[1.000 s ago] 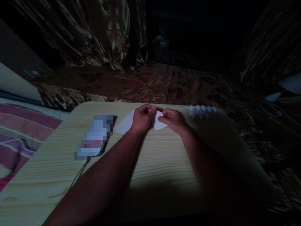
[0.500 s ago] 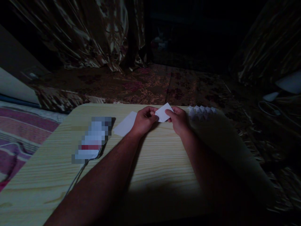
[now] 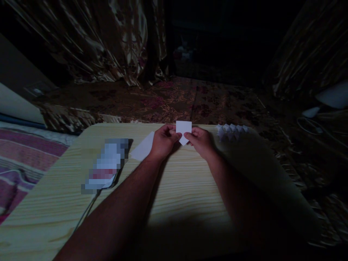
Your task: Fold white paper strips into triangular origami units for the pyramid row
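Observation:
Both hands meet at the far middle of a light wooden table (image 3: 176,188). My left hand (image 3: 163,142) and my right hand (image 3: 200,140) each pinch a small folded white paper piece (image 3: 183,129), held upright just above the tabletop, its point facing down. A flat white paper sheet (image 3: 141,148) lies on the table, partly under my left hand. A row of several small folded white paper pieces (image 3: 232,130) sits at the table's far right edge, a short way right of my right hand.
A blurred-out object (image 3: 104,165) with a thin cable running toward me lies left of my left arm. Dark patterned fabric (image 3: 174,98) covers the floor beyond the table. Striped cloth (image 3: 24,152) lies at the left. The room is dim.
The folded paper went from lying low between my hands to being lifted and turned upright with its point down. Both hands stayed at the same spot.

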Demonstrator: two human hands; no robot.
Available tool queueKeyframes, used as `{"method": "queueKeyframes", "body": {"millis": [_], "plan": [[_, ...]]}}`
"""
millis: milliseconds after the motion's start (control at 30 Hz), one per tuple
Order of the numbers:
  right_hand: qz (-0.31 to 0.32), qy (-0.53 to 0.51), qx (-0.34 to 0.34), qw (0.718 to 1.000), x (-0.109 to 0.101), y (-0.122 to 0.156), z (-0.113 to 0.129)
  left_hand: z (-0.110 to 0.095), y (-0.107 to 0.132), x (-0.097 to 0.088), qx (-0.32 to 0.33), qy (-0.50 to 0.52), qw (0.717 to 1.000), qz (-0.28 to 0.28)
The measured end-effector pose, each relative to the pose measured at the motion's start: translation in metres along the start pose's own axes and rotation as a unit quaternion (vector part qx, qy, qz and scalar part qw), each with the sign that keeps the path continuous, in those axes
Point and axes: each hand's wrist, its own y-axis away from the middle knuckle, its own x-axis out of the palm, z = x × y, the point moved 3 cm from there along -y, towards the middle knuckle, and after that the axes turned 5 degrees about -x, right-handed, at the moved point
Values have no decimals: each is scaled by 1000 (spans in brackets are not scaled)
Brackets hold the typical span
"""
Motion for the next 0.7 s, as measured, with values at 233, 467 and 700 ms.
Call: {"method": "queueKeyframes", "body": {"millis": [233, 467, 700], "plan": [[12, 4, 9, 1000, 1, -1, -8, -3, 1, 0, 14, 10, 1000, -21], [21, -4, 17, 1000, 2, 1, -2, -2, 0, -2, 19, -2, 1000, -21], [22, 36, -11, 999, -1, 1, 0, -4, 2, 0, 11, 4, 1000, -16]]}}
